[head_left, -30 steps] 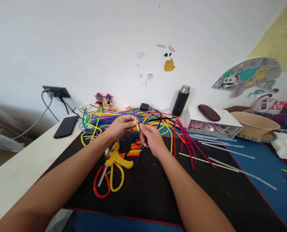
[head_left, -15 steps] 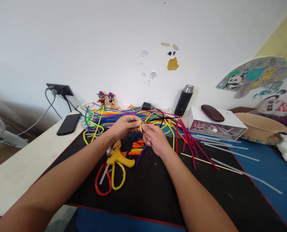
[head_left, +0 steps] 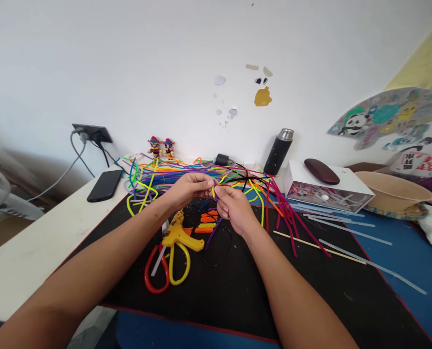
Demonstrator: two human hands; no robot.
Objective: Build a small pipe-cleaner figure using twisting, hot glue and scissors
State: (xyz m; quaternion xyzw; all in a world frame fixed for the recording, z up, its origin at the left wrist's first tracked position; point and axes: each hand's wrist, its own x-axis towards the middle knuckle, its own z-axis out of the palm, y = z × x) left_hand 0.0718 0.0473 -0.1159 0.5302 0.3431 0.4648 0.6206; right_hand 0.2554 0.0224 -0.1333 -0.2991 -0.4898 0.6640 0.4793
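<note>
My left hand [head_left: 189,188] and my right hand [head_left: 232,207] meet above the black mat [head_left: 238,286], both pinched on a small yellow pipe-cleaner piece [head_left: 213,190] with a purple pipe cleaner [head_left: 211,234] wound at it and trailing down to the mat. Just below the hands lie short orange and yellow cut pieces [head_left: 205,224]. A yellow glue gun [head_left: 177,234] rests on red and yellow scissors [head_left: 167,265] under my left wrist. Behind the hands spreads a heap of coloured pipe cleaners [head_left: 172,175].
A black phone [head_left: 105,185] lies at the left, cables run to a wall socket [head_left: 89,132]. A black flask [head_left: 282,151], a white box [head_left: 327,192] with a brown case on it, a tan bowl [head_left: 393,191], clear glue sticks [head_left: 347,231] and a wooden skewer [head_left: 317,246] sit to the right.
The hands stay together on the yellow piece, with the fingers shifting slightly as the purple strand wraps closer round it. The view has drifted a little.
</note>
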